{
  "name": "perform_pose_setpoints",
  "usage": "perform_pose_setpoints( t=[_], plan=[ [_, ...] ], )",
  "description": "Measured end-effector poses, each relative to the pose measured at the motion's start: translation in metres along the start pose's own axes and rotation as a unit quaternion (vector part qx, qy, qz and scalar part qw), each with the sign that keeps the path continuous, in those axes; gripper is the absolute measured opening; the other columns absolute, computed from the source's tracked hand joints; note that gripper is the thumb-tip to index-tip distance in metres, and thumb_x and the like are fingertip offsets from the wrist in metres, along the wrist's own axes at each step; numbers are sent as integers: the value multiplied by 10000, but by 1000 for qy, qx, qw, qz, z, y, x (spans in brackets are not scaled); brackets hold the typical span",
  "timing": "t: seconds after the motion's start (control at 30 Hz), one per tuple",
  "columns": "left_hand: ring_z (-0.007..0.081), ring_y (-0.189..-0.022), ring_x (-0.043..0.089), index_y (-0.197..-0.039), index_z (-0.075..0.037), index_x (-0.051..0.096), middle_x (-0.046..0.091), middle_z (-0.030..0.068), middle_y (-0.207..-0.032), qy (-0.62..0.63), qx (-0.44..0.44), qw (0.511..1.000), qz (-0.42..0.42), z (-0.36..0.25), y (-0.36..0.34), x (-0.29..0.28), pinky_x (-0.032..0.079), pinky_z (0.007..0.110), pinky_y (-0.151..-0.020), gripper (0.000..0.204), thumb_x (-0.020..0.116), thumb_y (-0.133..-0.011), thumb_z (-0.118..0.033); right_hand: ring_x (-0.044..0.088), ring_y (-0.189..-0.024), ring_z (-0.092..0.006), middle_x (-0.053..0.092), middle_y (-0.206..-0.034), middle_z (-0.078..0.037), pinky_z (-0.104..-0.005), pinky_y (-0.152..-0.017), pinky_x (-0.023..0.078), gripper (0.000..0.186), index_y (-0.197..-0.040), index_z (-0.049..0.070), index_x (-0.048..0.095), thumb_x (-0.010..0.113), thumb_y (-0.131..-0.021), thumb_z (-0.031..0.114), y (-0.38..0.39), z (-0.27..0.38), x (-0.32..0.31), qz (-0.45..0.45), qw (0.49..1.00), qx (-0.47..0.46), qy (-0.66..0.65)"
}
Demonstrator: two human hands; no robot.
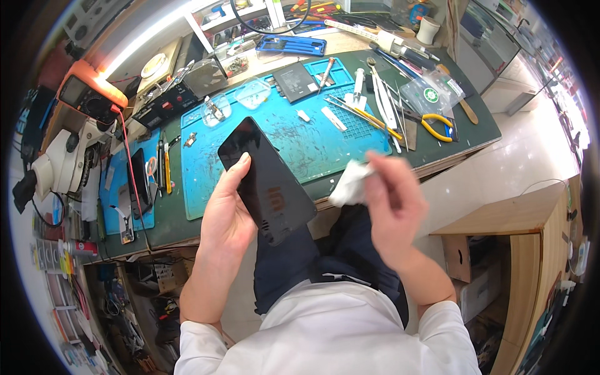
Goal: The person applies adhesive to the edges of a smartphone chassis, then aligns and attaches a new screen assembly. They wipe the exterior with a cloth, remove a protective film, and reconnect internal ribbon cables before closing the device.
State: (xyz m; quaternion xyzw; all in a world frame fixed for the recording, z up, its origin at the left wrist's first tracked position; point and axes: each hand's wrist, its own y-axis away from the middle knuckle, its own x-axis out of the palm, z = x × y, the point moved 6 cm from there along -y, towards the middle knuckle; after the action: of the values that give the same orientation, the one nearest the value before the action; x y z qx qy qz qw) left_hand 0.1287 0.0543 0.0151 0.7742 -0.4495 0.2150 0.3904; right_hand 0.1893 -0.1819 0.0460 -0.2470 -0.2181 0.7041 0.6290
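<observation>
A black smartphone rests tilted in my left hand, its dark glossy screen facing up and a faint orange mark showing on the lower part. My left thumb lies over the phone's edge; the other fingers are hidden beneath it. To the right, my right hand pinches a crumpled white tissue, apart from the phone. That hand is somewhat smeared by motion. Beyond the phone spreads a blue work mat, with a black phone battery and a small screwdriver at its far side.
Yellow-handled pliers, tweezers and other tools lie on the right of the green bench. An orange multimeter stands at the far left, near a black device with red displays. A wooden cabinet is at the right.
</observation>
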Motion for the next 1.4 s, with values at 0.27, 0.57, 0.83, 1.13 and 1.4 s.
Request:
perform_pose_setpoints(
  t=[0.27, 0.57, 0.83, 1.13, 1.4],
  plan=[
    [294, -1189, 657, -1279, -46, 570, 672, 89, -1174, -200, 374, 895, 140, -30, 37, 21, 474, 566, -1095, 236, 530, -1053, -102, 622, -1122, -280, 650, -1220, -155, -385, -941, 510, 451, -1351, -9, 574, 570, -900, 8, -63, -19, -7, 56, 985, 8, 164],
    [253, -1255, 610, -997, -295, 760, 669, -13, -1209, -559, 651, 389, 336, -5, 79, 37, 157, 544, -1287, 328, 842, -732, -119, 663, -955, -94, 701, -1097, -48, -257, -795, 539, 421, -1324, -14, 598, 629, -1024, 280, 17, -10, 79, 367, 701, 482, -376],
    [291, -1318, 473, -1233, -227, 661, 552, 69, -1326, -583, 643, 465, 173, -12, 57, -9, 235, 529, -1236, 526, 869, -751, -198, 658, -1106, -141, 674, -1236, -120, -311, -953, 544, 378, -1353, -65, 513, 588, -1005, 63, 3, -20, 81, 292, 789, 416, -343],
    [170, -1168, 627, -1476, 28, 404, 585, 108, -1362, -267, 101, 941, 183, -9, 25, -10, 541, 343, -975, 555, 649, -982, -36, 653, -1104, -123, 676, -1240, -105, -289, -957, 530, 401, -1378, -47, 510, 595, -1001, 56, -28, -23, 103, 352, 815, 381, -259],
    [191, -1207, 618, -1448, 21, 430, 595, 116, -1350, -263, 110, 947, 146, -8, 13, -17, 585, 355, -948, 509, 651, -999, -72, 648, -1097, -126, 679, -1233, -83, -309, -985, 516, 404, -1368, -55, 567, 608, -980, 51, -52, -31, 130, 416, 813, 352, -208]
  ],
)
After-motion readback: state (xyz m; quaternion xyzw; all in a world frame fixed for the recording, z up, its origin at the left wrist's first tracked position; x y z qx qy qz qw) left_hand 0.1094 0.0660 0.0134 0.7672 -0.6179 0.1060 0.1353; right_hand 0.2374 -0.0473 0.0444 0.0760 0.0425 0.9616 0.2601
